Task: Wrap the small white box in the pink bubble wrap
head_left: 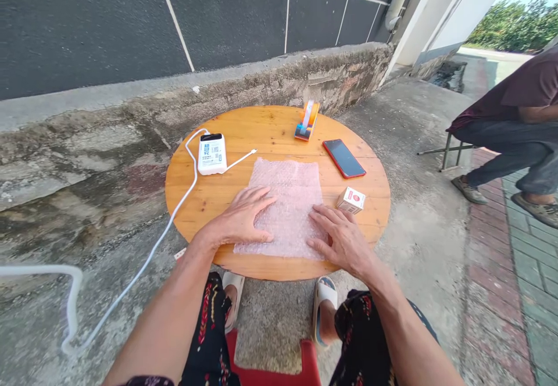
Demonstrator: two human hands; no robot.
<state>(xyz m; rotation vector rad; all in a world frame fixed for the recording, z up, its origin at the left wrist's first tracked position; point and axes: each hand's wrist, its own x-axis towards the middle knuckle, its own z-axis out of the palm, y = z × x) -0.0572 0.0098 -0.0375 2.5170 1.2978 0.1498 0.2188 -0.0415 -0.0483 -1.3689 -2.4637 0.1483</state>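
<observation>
**Lying flat at the centre of the frame: bubble-wrap sheet (290,200)**

The pinkish bubble-wrap sheet rests on the round wooden table (270,127). The left hand (244,218) lies palm down over its left edge, fingers extended and thumb spread wide, without gripping. The right hand (337,236) lies over the right edge, fingers slightly bent and thumb apart, also without gripping.

Just beyond the right hand, right of centre, stands a small box (351,200). Above it in the frame lies a phone (344,158) with a red edge, dark screen facing up. A tape dispenser (307,121) stands at upper centre. Left of centre, a white power bank (212,156) carries a short cable (239,161) pointing toward the sheet; a longer white cable (165,230) leads off the table to the lower left. A seated person (514,107) occupies the right edge. A dark wall (235,20) spans the upper left.
</observation>
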